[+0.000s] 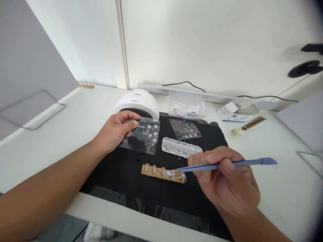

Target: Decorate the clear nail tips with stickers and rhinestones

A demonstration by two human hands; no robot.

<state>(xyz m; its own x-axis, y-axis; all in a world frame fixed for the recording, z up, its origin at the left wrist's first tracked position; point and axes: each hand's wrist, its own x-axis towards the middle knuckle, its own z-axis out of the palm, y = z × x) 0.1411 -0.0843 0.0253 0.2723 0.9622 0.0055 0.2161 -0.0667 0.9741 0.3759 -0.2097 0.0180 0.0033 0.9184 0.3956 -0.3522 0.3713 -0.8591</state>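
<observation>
Pinched in my left hand [119, 129] is the upper left part of a clear sticker sheet [148, 134] with small white and red figures. My right hand [227, 178] grips blue tweezers [252, 162], whose tips reach left over a tan strip [157, 173]. That strip lies on the black mat [121, 178] and bears small clear nail tips. At the tweezer tips is a small clear piece with white and red figures [169, 173]; whether the tips hold it I cannot tell. Just beyond the strip sits a clear compartment case [180, 146] with tiny bits inside, partly behind my right hand.
A white dome-shaped lamp [138, 102] stands at the mat's back edge. Behind the case lie another sticker sheet [185, 128] and a clear box [186, 107] with papers. An opened small carton [233, 114] and a bottle with a gold cap [237, 131] are at the right.
</observation>
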